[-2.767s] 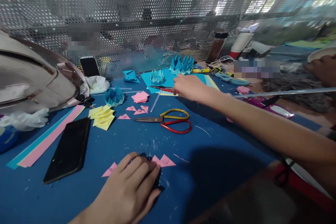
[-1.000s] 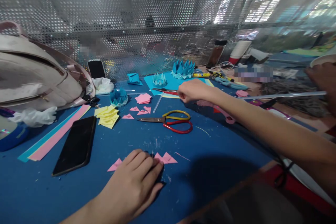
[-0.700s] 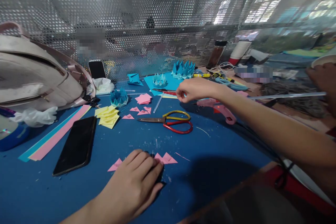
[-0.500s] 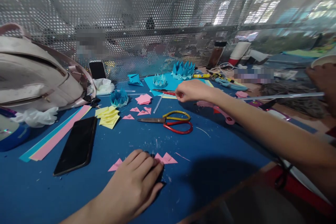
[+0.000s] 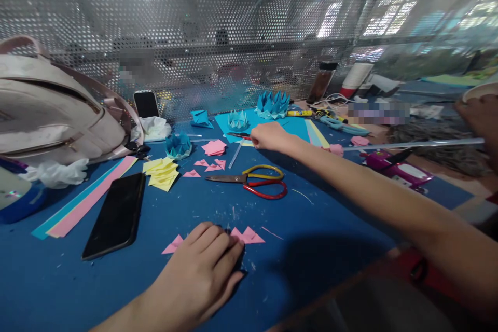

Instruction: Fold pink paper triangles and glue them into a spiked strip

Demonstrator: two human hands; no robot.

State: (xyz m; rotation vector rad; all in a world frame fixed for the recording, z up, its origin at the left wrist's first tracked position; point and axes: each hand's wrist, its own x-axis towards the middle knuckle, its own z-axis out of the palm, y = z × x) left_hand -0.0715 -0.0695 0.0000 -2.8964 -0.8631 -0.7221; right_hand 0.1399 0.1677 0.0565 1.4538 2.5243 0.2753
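Note:
My left hand (image 5: 206,264) lies palm-down near the front of the blue tabletop, fingers bent over a row of folded pink paper triangles (image 5: 249,235). Triangles stick out on both sides; the part beneath is hidden. Reaching far forward, my right hand (image 5: 268,136) is closed at the end of a slim red tool with a dark pointed tip (image 5: 245,136); its exact kind is unclear. Between the hands lie large scissors (image 5: 245,179) with yellow and red handles. Small pink folded pieces (image 5: 210,165), pink squares (image 5: 213,147) and yellow squares (image 5: 161,172) lie to the left.
Blue paper rings (image 5: 178,146) and a taller blue crown (image 5: 272,105) stand at the back. A black phone (image 5: 114,215), paper strips (image 5: 85,198) and a pale backpack (image 5: 50,104) are on the left. Another person's hand (image 5: 476,119) shows at right, near a clear stick (image 5: 416,143).
My right hand has moved a little left along the red tool, covering more of it. My left hand stays over the pink triangles.

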